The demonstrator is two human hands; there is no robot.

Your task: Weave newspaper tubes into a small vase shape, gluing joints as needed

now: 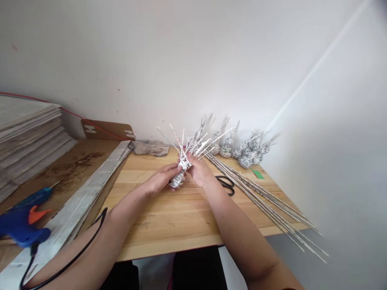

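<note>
Between my hands, above the wooden table point(169, 229), is a small woven paper vase point(178, 179) of rolled newspaper, tilted, with several loose paper ends fanning out of its top. My left hand point(166, 176) wraps round its lower body from the left. My right hand point(197, 167) closes on the upper part, thumb among the paper ends. The fingers behind the weave are partly hidden. Black-handled scissors point(226, 184) lie beside my right forearm, partly covered by it. A bundle of long rolled paper sticks point(266, 197) stretches from behind my right hand past the table's right edge.
Several woven paper pieces point(226, 149) stand along the wall, with a green scrap point(258, 174) nearby. At left are a blue glue gun point(22, 225) whose black cord point(87, 245) crosses my left forearm, newspaper strips point(90, 189), a tall paper stack point(30, 141) and a glove-like cloth point(151, 148).
</note>
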